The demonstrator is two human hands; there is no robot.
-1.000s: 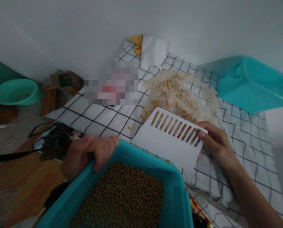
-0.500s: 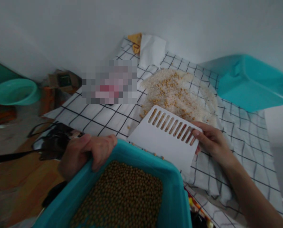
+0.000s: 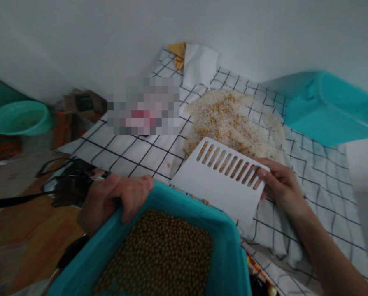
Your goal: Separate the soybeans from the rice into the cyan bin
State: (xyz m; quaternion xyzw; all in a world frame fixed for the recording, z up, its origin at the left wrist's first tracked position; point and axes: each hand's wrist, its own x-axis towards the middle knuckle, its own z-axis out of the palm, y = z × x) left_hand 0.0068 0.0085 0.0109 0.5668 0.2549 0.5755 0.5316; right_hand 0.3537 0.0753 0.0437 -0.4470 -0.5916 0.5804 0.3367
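Observation:
My left hand [image 3: 119,199] is closed over the far left corner of a teal plastic bin [image 3: 227,222], its fingers hooked over the rim. Inside the bin lies a thick layer of round, tan soybeans [image 3: 162,246]. With thumb and fingers, my right hand [image 3: 276,181] pinches the right end of a white slotted plastic scraper [image 3: 215,185]. The scraper is tilted, its solid side at the bin's far rim. A few loose soybeans [image 3: 206,202] show between scraper and rim. Just beyond it spreads a pile of pale grains, apparently rice [image 3: 261,146], with scattered yellow soybeans [image 3: 224,115].
A black-and-white checked cloth [image 3: 134,156] covers the table. An empty-looking teal bin [image 3: 326,111] lies tipped at the right. White paper [image 3: 199,63] and a yellow cloth [image 3: 178,53] sit at the back. Left are a green basin [image 3: 20,119], a cardboard box [image 3: 85,102] and a black strapped item [image 3: 75,181].
My right hand and the scraper have shifted slightly to the right along the bin's rim. My left hand keeps its hold on the bin.

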